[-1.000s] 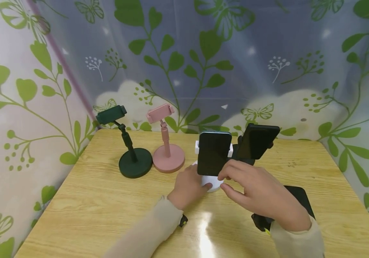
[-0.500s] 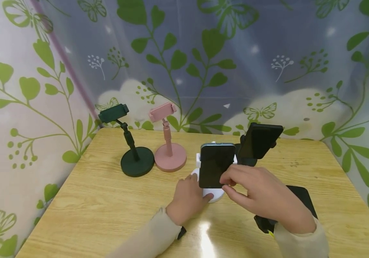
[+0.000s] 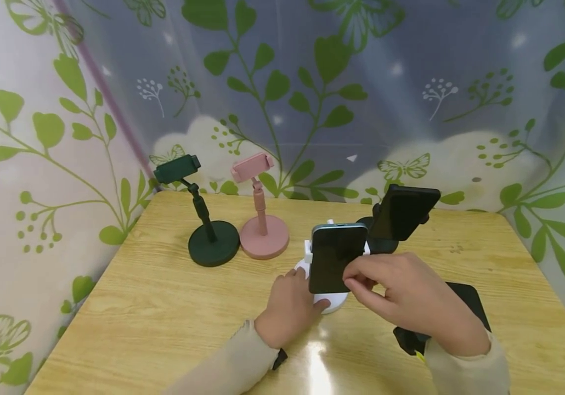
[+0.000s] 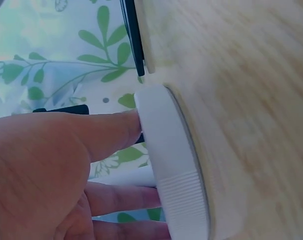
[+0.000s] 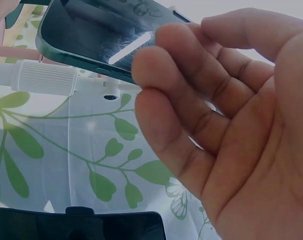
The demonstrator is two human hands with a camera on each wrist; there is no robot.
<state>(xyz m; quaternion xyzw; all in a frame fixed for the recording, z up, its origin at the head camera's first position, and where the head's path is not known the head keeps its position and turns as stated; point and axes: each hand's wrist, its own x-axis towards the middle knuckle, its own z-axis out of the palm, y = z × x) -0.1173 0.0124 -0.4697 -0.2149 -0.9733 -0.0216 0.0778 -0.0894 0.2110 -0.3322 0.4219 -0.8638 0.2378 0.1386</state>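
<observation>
A white phone stand (image 3: 333, 303) holds a smartphone (image 3: 332, 247) upright in its clamp, leaning back. My left hand (image 3: 286, 307) rests on the stand's round base. Seen from the left wrist, the thumb and nearly straight fingers press the upper face of the white base (image 4: 164, 130), which lies on the wood. My right hand (image 3: 401, 288) is in front of the phone's lower right part, thumb and index finger meeting over the screen. The right wrist view shows its other fingers (image 5: 164, 115) curled beside the phone's edge (image 5: 91, 62), with nothing seen inside the palm.
A dark green stand (image 3: 213, 244) and a pink stand (image 3: 264, 237) stand at the back left without phones. Behind the right hand, a black stand (image 3: 381, 245) carries a tilted black phone (image 3: 406, 211). A flat dark object (image 3: 470, 299) lies on the table (image 3: 154, 318) beside the right forearm.
The white stand with its phone has slid toward me, my left hand staying on the base. My right hand's thumb and index finger have come together at the phone.
</observation>
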